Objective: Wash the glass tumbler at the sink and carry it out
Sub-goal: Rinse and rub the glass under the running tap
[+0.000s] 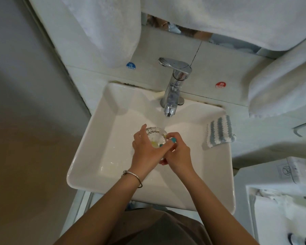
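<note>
A clear glass tumbler [155, 133] is held over the middle of the white square sink [99, 138], just under the chrome faucet [175, 85]. Water runs from the spout down onto the glass. My left hand [145, 151] wraps around the tumbler's left side, a silver bangle on its wrist. My right hand [177, 152] grips the tumbler from the right, and fingers with teal nails reach over its rim. Yellowish bits show inside the glass. Its lower part is hidden by both hands.
A blue-and-white striped cloth [219, 131] lies on the sink's right rim. White towels [104, 29] hang above and at the right. Cold [130, 65] and hot [220, 85] stickers flank the faucet. A white shelf unit [281, 191] stands at the lower right, a wall on the left.
</note>
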Demonstrator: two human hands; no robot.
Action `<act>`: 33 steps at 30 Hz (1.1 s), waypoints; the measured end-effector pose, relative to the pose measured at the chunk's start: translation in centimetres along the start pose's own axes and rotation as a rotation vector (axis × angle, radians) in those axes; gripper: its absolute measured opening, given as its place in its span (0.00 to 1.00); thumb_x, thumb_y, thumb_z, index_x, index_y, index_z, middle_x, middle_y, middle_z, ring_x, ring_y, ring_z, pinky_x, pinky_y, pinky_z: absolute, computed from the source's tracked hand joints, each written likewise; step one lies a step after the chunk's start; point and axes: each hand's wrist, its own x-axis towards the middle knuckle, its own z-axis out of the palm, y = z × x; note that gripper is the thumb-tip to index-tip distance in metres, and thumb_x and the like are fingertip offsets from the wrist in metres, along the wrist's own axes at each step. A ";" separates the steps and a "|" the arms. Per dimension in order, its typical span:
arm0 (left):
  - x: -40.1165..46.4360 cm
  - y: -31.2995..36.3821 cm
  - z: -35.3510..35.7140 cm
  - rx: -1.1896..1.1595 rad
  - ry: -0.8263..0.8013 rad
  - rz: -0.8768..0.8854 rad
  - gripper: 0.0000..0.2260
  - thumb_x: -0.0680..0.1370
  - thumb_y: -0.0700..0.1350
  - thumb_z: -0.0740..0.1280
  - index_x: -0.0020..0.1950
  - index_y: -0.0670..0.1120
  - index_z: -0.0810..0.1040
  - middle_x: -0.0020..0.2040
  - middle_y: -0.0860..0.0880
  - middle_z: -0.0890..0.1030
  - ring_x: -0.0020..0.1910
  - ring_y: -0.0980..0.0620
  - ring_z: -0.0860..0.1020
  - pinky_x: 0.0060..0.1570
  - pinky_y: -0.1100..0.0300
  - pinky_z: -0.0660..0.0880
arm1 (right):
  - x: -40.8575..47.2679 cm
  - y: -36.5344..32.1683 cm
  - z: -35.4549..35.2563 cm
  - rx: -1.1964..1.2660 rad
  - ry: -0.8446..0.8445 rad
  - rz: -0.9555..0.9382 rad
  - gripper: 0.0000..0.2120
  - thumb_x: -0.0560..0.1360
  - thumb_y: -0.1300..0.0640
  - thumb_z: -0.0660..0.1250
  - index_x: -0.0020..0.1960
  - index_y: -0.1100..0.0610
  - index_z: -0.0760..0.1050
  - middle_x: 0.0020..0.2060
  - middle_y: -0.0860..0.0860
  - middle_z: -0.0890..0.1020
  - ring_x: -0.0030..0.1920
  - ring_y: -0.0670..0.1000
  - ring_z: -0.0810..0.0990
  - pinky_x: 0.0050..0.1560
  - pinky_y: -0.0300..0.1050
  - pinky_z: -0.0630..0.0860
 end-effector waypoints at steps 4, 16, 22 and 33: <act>0.2 0.5 0.5 -0.059 0.006 -0.093 0.52 0.64 0.63 0.75 0.78 0.53 0.49 0.74 0.48 0.57 0.73 0.45 0.60 0.64 0.54 0.67 | 0.2 0.1 0.1 -0.018 0.005 -0.030 0.16 0.75 0.67 0.68 0.55 0.49 0.70 0.39 0.46 0.79 0.38 0.53 0.83 0.29 0.42 0.81; 0.5 -0.1 0.1 -0.479 0.001 -0.210 0.45 0.56 0.64 0.76 0.69 0.62 0.60 0.64 0.47 0.73 0.55 0.50 0.79 0.49 0.51 0.82 | -0.1 1.0 1.0 -0.141 0.120 -0.174 0.15 0.70 0.57 0.76 0.48 0.44 0.72 0.30 0.42 0.77 0.32 0.52 0.81 0.35 0.55 0.82; 0.8 -0.4 -0.7 -0.577 -0.007 -0.181 0.36 0.61 0.55 0.78 0.64 0.62 0.62 0.59 0.49 0.76 0.52 0.50 0.81 0.49 0.49 0.82 | -0.1 1.6 0.5 -0.028 0.015 -0.198 0.23 0.70 0.61 0.76 0.59 0.41 0.77 0.44 0.41 0.81 0.41 0.50 0.82 0.43 0.52 0.83; 0.5 -1.3 -0.9 -0.641 -0.109 -0.067 0.35 0.62 0.53 0.76 0.65 0.59 0.64 0.61 0.47 0.75 0.56 0.51 0.79 0.47 0.60 0.79 | -0.6 1.1 -0.3 0.708 -0.368 0.275 0.40 0.59 0.44 0.82 0.65 0.62 0.75 0.60 0.59 0.81 0.62 0.56 0.79 0.63 0.46 0.76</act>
